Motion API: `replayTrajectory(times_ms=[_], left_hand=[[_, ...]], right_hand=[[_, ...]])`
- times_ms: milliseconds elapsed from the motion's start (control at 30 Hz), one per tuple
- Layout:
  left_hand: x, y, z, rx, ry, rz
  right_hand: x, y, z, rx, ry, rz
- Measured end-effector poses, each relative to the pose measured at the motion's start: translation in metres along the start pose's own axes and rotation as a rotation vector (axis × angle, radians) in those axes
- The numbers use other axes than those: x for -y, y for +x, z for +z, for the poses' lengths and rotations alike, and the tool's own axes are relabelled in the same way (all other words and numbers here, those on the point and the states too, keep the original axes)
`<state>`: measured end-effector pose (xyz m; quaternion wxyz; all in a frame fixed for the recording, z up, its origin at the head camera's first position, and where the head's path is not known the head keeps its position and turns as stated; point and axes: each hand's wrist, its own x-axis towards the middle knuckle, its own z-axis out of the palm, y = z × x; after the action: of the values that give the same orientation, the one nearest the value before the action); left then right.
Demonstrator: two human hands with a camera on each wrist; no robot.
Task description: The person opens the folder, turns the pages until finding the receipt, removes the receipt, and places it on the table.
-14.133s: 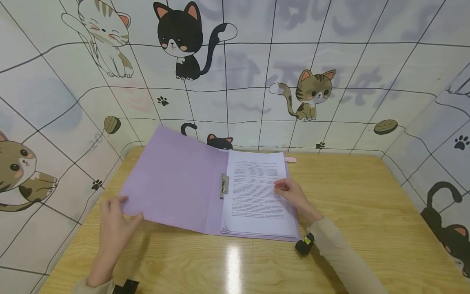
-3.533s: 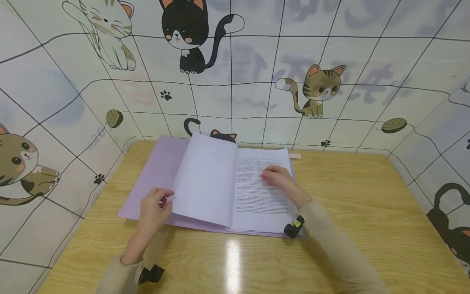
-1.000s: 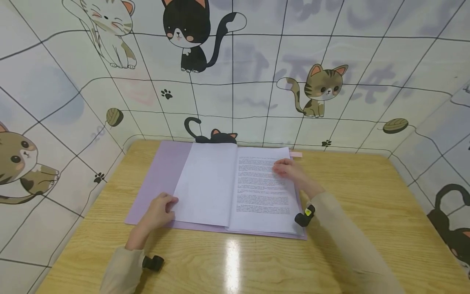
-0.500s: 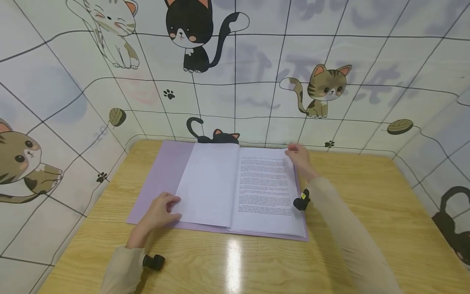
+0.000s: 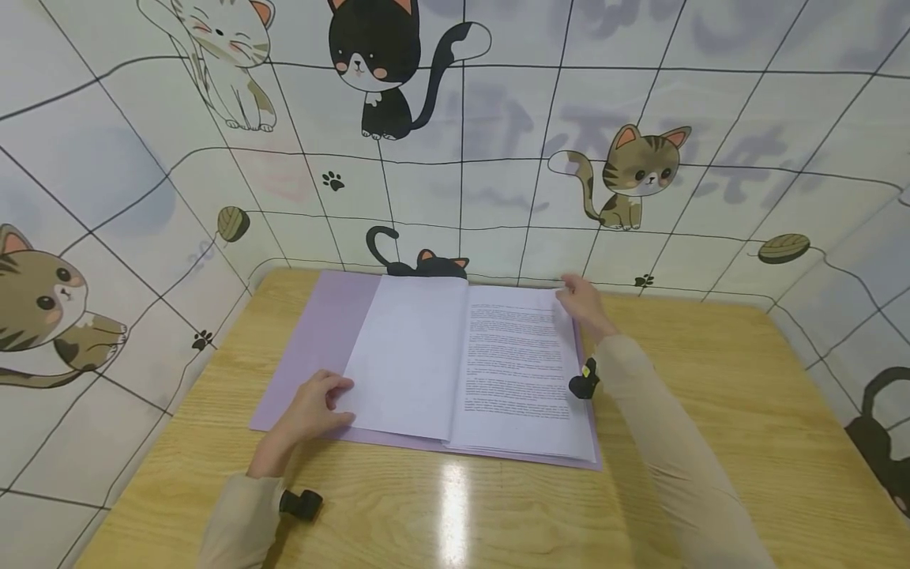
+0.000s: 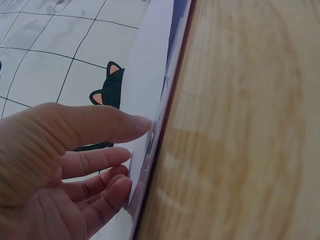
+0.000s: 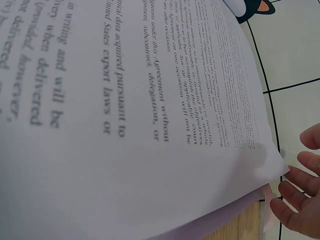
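A purple folder (image 5: 321, 332) lies spread open on the table, with white sheets in it. On its left side the turned sheets show a blank back (image 5: 408, 356); on the right a printed page (image 5: 519, 356) faces up. My left hand (image 5: 309, 407) rests at the outer lower edge of the turned sheets, thumb and fingers apart, fingertips right at the paper (image 6: 147, 65) in the left wrist view. My right hand (image 5: 584, 307) is at the printed page's top right corner. In the right wrist view its fingertips touch that corner, with the thumb (image 7: 311, 136) held away.
The wooden table (image 5: 455, 506) carries the folder near the back wall (image 5: 498, 190), which is printed with cartoon cats. A pink tab (image 7: 268, 207) sticks out beside the folder's top right corner. Black wrist cameras (image 5: 302, 506) sit at both cuffs.
The cover my left hand held 14 seconds ago lies flat, and sheets have been turned onto it. My right hand has moved up from the page's middle to its top right corner.
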<state>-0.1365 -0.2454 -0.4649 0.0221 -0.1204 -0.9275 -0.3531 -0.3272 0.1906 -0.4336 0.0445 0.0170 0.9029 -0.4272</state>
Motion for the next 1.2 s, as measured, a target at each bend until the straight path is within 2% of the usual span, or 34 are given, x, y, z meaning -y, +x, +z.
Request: replayTrajectory(times_ms=[200,267,400,567,667,833,967,1033,1200], left_hand=[[0.0,0.0,0.0,0.003,0.0,-0.002],[0.001,0.001,0.0,-0.002,0.001,0.001],[0.001,0.001,0.0,-0.006,0.002,0.005],[0.001,0.0,-0.001,0.0,-0.003,0.004],[0.001,0.0,-0.001,0.002,-0.004,0.003],[0.002,0.001,0.0,-0.004,-0.005,0.002],[0.001,0.001,0.0,-0.006,-0.004,0.002],[0.001,0.0,0.0,-0.004,-0.003,0.0],[0.001,0.0,0.0,0.0,-0.002,-0.007]], right_hand=[[0.001,0.001,0.0,-0.1,0.039,-0.035],[0.002,0.0,-0.002,-0.101,0.06,-0.042],[0.004,-0.005,-0.006,-0.014,0.076,0.001],[-0.001,-0.006,-0.009,0.1,0.004,0.079],[-0.003,-0.004,-0.009,0.096,-0.016,0.08],[-0.004,-0.007,-0.009,0.037,0.045,0.073],[-0.004,-0.012,-0.011,0.037,0.082,0.064],[-0.006,-0.017,-0.012,0.066,0.085,0.07],[-0.012,-0.032,-0.015,0.226,0.188,0.051]])
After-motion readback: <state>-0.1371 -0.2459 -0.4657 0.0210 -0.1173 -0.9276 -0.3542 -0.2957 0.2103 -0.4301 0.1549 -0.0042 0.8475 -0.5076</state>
